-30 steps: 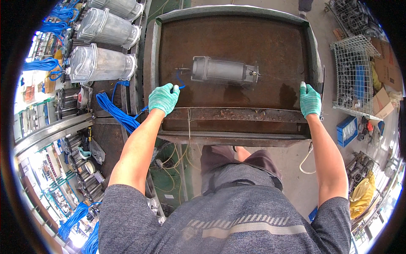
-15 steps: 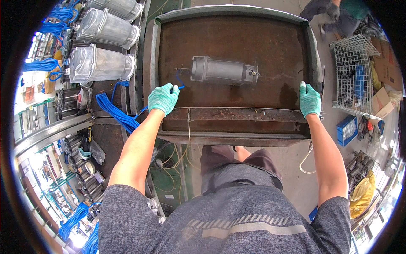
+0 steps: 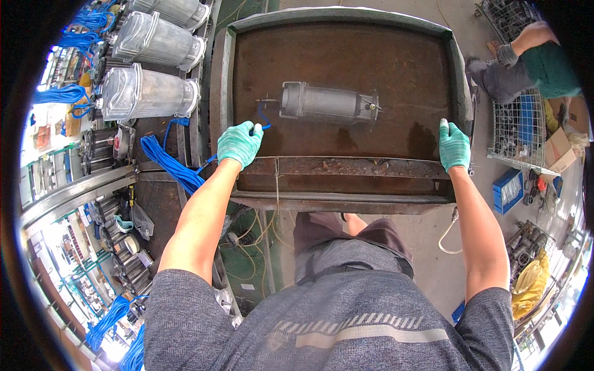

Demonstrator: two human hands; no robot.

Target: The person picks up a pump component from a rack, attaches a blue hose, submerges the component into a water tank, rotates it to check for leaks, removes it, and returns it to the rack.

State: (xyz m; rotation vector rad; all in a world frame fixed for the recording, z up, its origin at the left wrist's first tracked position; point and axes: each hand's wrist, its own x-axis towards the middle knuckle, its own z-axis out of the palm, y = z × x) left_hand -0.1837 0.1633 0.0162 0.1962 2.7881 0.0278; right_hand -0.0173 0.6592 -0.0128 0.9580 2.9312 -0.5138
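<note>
A grey metal motor-like cylinder (image 3: pixel 325 102) lies on its side in a rusty-brown metal tank (image 3: pixel 340 12), seemingly under water. Its left end has a thin fitting, with a blue cable (image 3: pixel 262 112) curving from near it to my left hand (image 3: pixel 239 144). In a green glove, that hand is closed on the cable at the tank's left edge, thumb up. The cable comes out on its other side toward a blue coil (image 3: pixel 170 164). My right hand (image 3: pixel 455 146), gloved alike, is wrapped round the tank's right rim. Neither hand touches the cylinder.
Similar silvery cylinders (image 3: pixel 151 93) with blue cable coils stand in a row at left. A rusty crossbar (image 3: pixel 346 167) spans the tank's near side. A person (image 3: pixel 526 68) is at far right, beside a wire basket (image 3: pixel 516 117). A blue crate (image 3: pixel 508 190) sits on the floor.
The other person at the upper right has moved nearer, now partly in front of the wire basket. My hands and the cylinder have hardly moved.
</note>
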